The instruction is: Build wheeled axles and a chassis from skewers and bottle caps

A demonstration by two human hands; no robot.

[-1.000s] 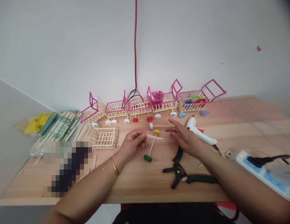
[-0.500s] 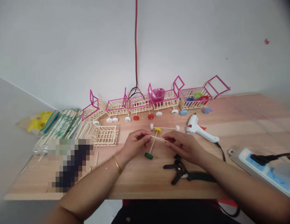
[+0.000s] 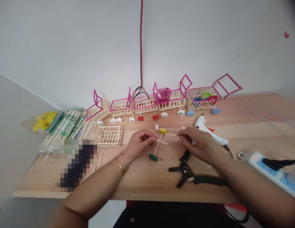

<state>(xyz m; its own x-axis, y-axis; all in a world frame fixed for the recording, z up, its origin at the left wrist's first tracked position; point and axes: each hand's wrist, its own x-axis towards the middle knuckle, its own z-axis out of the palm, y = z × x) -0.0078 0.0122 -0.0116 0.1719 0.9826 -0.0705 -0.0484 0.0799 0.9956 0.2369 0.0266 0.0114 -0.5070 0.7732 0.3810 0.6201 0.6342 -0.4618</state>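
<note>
My left hand (image 3: 143,142) pinches one end of a short thin wooden stick (image 3: 163,142), whose free end points right. Between the fingertips of my right hand (image 3: 193,141) is another thin wooden stick (image 3: 171,135), reaching left. Below and behind them lies an axle stick with a yellow bottle cap (image 3: 162,131) at one end and a green bottle cap (image 3: 153,157) at the other. Just beyond, a second axle has white caps (image 3: 157,128) at its ends, the right one partly covered by my right hand.
Several small stick carts (image 3: 144,106) with purple rims and cap wheels line the wall. A bare stick basket (image 3: 110,136) and bagged sticks (image 3: 71,125) are at left. At right are a glue gun (image 3: 209,132), black-handled pliers (image 3: 186,172) and a power strip (image 3: 275,169).
My hands have moved apart. The two sticks, held side by side between both hands before, are now separate, one in each hand. The view has shifted slightly.
</note>
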